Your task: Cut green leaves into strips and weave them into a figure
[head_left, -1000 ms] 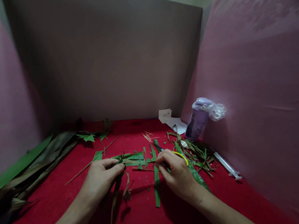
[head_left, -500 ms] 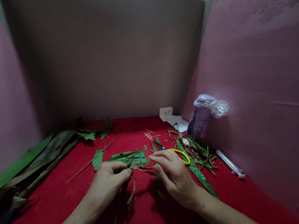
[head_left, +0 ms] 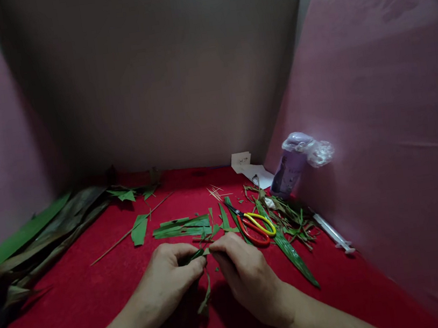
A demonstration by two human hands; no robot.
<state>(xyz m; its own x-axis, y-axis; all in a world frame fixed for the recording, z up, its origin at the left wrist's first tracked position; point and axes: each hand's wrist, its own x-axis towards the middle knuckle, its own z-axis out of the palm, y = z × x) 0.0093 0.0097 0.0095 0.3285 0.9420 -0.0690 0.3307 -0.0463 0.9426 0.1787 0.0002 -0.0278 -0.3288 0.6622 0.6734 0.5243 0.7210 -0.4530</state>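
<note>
2 hands: my left hand (head_left: 173,276) and right hand (head_left: 244,271) meet fingertip to fingertip just in front of the scissors (head_left: 254,226), both pinched shut on 1 narrow leaf strip (head_left: 197,254).
Leaf strip: it sits between the 2 pinches, just nearer me than the scissors, and a loose tail (head_left: 205,297) hangs from it toward me, close over the red cloth (head_left: 98,289).
Step in hand: I judge this as folding or twisting the strip, with the left pinch holding it and the right pinch working it; I cannot tell how many folds are already in.
Next move: it calls for a small, tight turn of the right fingertips while the left pinch holds firm, so the strip does not spring back or tear.
Scissors: lying flat, red and yellow handles toward me, touched by neither hand.
Left of the scissors: cut green leaf pieces (head_left: 183,227) lie flat; further left a heap of long leaves (head_left: 37,238) runs along the pink wall.
Right of the scissors: a tangle of leaf trimmings (head_left: 292,221), then a purple bottle (head_left: 289,170) and a white syringe (head_left: 332,233) close to the right wall.
Open room: bare cloth lies nearer me than the scissors on both sides of my forearms; the walls close in behind and to the right.
</note>
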